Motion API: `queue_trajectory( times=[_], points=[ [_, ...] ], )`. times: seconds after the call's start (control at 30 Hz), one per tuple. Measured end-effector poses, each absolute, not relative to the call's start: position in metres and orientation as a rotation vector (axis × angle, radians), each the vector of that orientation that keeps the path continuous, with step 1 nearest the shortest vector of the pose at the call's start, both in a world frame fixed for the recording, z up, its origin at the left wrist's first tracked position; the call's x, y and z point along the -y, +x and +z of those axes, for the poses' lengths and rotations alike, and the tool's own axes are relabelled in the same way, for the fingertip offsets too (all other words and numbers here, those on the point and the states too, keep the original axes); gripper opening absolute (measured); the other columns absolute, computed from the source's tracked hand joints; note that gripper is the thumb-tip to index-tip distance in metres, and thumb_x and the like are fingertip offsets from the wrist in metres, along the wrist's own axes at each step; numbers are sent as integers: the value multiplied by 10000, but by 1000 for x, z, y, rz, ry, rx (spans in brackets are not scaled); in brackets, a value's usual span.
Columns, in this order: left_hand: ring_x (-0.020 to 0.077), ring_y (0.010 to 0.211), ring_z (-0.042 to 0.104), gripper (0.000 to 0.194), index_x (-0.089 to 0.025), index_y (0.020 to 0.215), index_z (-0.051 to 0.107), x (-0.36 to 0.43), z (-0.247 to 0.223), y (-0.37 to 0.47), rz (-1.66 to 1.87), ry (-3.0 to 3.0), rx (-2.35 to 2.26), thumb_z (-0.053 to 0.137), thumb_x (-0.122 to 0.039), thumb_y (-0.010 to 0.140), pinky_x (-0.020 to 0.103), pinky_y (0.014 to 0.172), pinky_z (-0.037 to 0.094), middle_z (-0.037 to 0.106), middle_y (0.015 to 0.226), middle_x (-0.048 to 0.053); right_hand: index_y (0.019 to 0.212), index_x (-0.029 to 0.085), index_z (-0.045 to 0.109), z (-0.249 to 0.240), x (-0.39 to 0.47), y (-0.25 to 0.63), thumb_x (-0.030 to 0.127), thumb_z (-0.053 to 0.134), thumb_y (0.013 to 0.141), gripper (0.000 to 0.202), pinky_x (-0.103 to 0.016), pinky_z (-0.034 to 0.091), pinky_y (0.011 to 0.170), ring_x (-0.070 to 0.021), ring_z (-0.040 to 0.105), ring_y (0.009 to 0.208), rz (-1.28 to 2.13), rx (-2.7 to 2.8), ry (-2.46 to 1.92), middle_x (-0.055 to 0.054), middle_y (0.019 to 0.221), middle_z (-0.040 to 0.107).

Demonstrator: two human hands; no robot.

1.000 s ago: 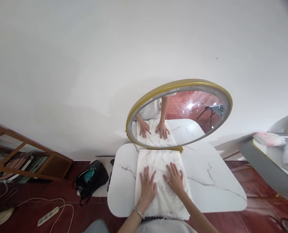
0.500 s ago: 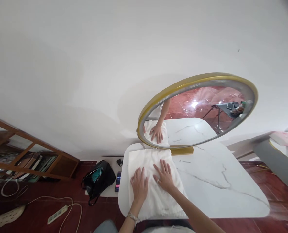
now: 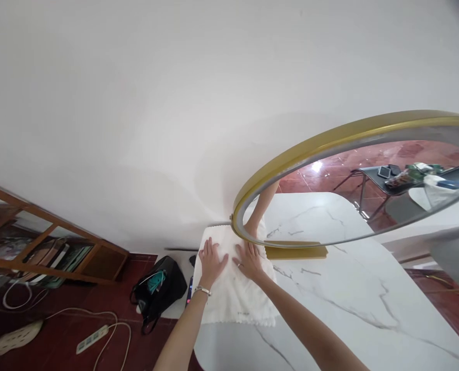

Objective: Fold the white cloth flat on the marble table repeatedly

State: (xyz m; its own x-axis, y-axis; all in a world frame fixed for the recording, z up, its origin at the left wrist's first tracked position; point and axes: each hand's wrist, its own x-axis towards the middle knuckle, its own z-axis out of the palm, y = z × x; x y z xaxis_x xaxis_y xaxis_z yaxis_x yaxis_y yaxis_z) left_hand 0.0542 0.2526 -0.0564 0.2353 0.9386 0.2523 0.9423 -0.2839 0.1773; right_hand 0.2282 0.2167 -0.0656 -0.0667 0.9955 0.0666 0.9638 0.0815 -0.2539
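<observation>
A white cloth with scalloped edges (image 3: 233, 304) lies spread over the left end of a white marbled table (image 3: 349, 309). My left hand (image 3: 211, 263) rests on the cloth's upper left part, fingers spread. To its right, my right hand (image 3: 249, 262) lies on the same cloth with fingers apart, its fingertips close to the lower rim of a round gold-framed mirror (image 3: 330, 139). The mirror stands on a gold base (image 3: 297, 251) at the wall side of the table. Small wrinkles run through the cloth around both hands.
Left of the table are a black bag (image 3: 169, 283), a phone (image 3: 190, 291) partly hidden by the table, and a power strip (image 3: 92, 339) with its cable on the red floor. A wooden shelf (image 3: 101, 260) stands against the wall (image 3: 136, 103).
Both hands and the cloth have shifted toward the wall, baring table surface at the near edge. The mirror and table appear larger and extend farther right in view.
</observation>
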Motion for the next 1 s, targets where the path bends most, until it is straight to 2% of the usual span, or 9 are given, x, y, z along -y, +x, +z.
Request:
queue_trajectory(
  times=[0.13,0.27,0.43,0.6,0.77,0.9,1.0],
  points=[
    [328,1312,371,686,-137,1400,359,-263,-60,52,-450,-2452,1926,501,-509,841,490,1003,325,360,1466,172,1423,144,357,-60,-242,231,477,331,930,595,-452,247,1091,-303,348,1338,330,2097,-2102,-144,1439,413],
    [297,1386,266,682,-155,1450,286,-262,-69,52,-485,-2456,1863,446,-490,878,456,1070,264,294,1509,133,1432,183,347,-61,-252,226,471,326,928,580,-482,282,1057,-319,397,1303,393,2080,-2127,-127,1405,463],
    [280,1405,230,671,-146,1468,235,-247,-70,50,-522,-2473,1784,415,-461,904,454,1116,199,274,1516,130,1457,255,295,-66,-241,223,479,371,916,590,-509,240,1077,-319,307,1359,293,2115,-2081,-83,1468,383],
    [271,1413,208,664,-144,1475,208,-209,-66,51,-552,-2467,1758,421,-425,912,464,1136,161,269,1518,127,1440,273,331,-75,-208,226,462,378,920,555,-503,202,1107,-296,231,1399,83,2146,-1926,-63,1514,300],
    [270,1408,226,657,-173,1475,213,-164,-63,50,-574,-2490,1747,444,-406,906,469,1134,191,273,1519,121,1468,281,245,-83,-160,227,419,393,929,576,-500,190,1120,-281,136,1429,-78,2103,-1800,-60,1547,206],
    [292,1399,247,626,-161,1455,265,-123,-64,46,-674,-2424,1804,470,-375,903,484,1098,280,227,1530,155,1474,293,215,-83,-120,223,382,412,930,586,-511,214,1113,-289,137,1429,-79,2088,-1797,-59,1553,180],
    [297,1388,272,597,-202,1456,271,-85,-64,40,-712,-2393,1835,473,-316,906,490,1077,320,210,1538,131,1467,311,234,-83,-98,217,360,425,930,571,-515,239,1107,-287,154,1425,-65,2098,-1774,-49,1550,191]
  ],
)
